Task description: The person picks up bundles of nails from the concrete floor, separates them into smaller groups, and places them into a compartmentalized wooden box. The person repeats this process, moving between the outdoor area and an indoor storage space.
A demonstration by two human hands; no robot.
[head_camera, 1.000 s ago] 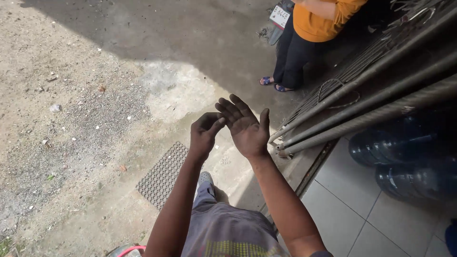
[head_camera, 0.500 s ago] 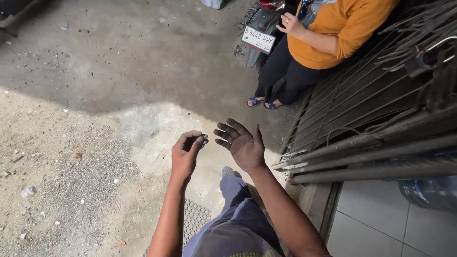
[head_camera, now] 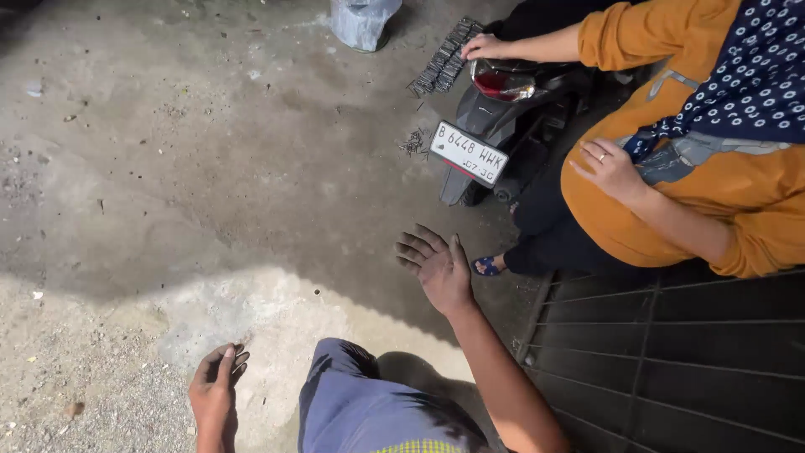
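Concrete ground (head_camera: 210, 168) lies under both hands. Left hand (head_camera: 215, 387) curls, grip indeterminate; right hand (head_camera: 439, 267), fingers spread and empty, hovers near the motorcycle (head_camera: 495, 126).

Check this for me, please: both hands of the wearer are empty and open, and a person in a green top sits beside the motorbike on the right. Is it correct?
Not quite. In the head view the top is orange, not green. The rest holds: the left hand and right hand hold nothing, fingers loose, and the person sits by the motorbike on the right.
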